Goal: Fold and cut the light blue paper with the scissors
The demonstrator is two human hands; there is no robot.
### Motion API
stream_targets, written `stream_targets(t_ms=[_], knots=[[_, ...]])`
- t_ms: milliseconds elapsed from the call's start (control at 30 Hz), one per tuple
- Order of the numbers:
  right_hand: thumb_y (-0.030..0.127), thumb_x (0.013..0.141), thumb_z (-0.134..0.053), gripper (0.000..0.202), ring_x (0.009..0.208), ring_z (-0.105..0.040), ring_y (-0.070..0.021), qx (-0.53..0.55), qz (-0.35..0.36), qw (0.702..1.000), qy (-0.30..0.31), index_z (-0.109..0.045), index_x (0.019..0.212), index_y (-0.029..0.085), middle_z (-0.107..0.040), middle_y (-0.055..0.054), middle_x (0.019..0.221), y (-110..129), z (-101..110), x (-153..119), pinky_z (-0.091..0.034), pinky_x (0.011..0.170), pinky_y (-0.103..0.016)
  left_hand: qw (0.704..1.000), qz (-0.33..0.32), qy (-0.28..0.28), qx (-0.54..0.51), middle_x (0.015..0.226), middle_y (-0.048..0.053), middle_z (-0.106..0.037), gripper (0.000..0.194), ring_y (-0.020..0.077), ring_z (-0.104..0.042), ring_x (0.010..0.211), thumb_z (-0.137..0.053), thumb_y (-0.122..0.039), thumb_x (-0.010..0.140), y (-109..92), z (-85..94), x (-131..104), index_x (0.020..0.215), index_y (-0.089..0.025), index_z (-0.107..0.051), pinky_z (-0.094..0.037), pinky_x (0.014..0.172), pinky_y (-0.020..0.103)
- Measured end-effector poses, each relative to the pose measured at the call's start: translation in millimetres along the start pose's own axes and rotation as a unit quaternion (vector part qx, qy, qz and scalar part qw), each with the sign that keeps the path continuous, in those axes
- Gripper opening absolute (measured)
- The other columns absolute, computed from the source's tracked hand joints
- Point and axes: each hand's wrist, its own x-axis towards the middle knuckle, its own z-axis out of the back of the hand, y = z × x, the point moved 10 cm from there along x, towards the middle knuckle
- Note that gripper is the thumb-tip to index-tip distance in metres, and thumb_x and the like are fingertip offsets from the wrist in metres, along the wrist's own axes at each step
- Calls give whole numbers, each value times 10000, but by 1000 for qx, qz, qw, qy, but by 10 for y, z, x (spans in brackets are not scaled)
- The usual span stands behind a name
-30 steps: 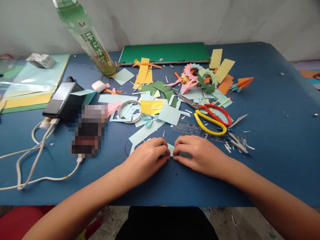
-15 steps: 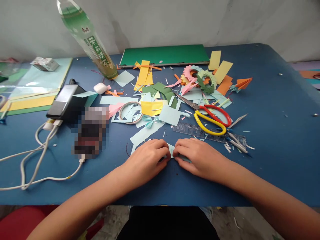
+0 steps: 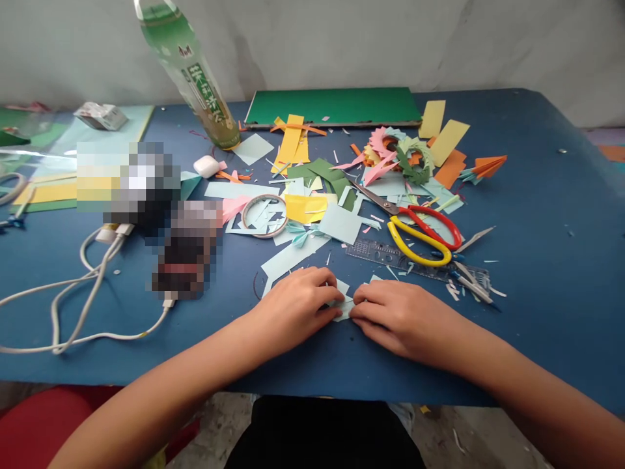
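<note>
A light blue piece of paper (image 3: 346,307) lies near the front of the table, between my two hands and partly hidden by them. My left hand (image 3: 303,301) has its fingers curled down on the paper's left part, thumb and fingertips pinching it. Opposite it, my right hand (image 3: 396,316) grips the right part with bent fingers close together. A fold line seems to cross the paper, but its full shape is covered. Beyond the hands are a clear ruler (image 3: 375,253) and scissors (image 3: 420,234) with red and yellow handles.
Paper scraps and a tape ring (image 3: 265,232) cover the middle of the blue table (image 3: 547,280). At the back stand a green-labelled bottle (image 3: 209,98) and a green board (image 3: 336,106). White cables (image 3: 100,286) run at the left. Folded paper rings (image 3: 415,156) lie at the right.
The whole view has shifted a little, moving the table things rightward. My fingertips are slightly farther apart, and more of the light blue paper shows between them.
</note>
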Motion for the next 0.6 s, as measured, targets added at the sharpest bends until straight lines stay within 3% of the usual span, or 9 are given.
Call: stream_targets(t_ms=[167, 333, 467, 600], knots=[[266, 884, -474, 183, 698, -565, -158, 34, -91, 995, -9, -609, 811, 166, -597, -39, 768, -207, -41, 40, -419, 620, -258, 1000, 7, -4, -3, 897, 55, -592, 138, 165, -573, 807, -493, -167, 845, -18, 43, -2, 887, -158, -624, -455, 737, 273], [226, 906, -431, 219, 680, -559, -136, -13, -32, 999, -12, -650, 911, 224, -615, -23, 791, -127, -62, 51, -374, 589, -238, 998, 24, 6, 56, 890, 61, -585, 179, 170, -575, 778, -459, -145, 850, 11, 37, -16, 827, -150, -637, -455, 696, 276], [288, 915, -429, 254, 617, -534, -138, -93, -33, 994, -51, -661, 988, 214, -620, -21, 722, -102, 24, 1, -336, 544, -255, 996, 19, 7, 86, 875, 55, -591, 150, 176, -579, 771, -522, -226, 845, 4, 47, -34, 828, -157, -655, -451, 693, 282], [232, 926, -396, 290, 574, -509, -136, -121, 7, 989, -82, -679, 886, 186, -603, -16, 666, 27, 79, -22, -316, 523, -267, 991, 7, 4, 133, 882, 46, -604, 162, 181, -578, 734, -558, -299, 834, -35, 64, -56, 836, -168, -653, -448, 671, 299]])
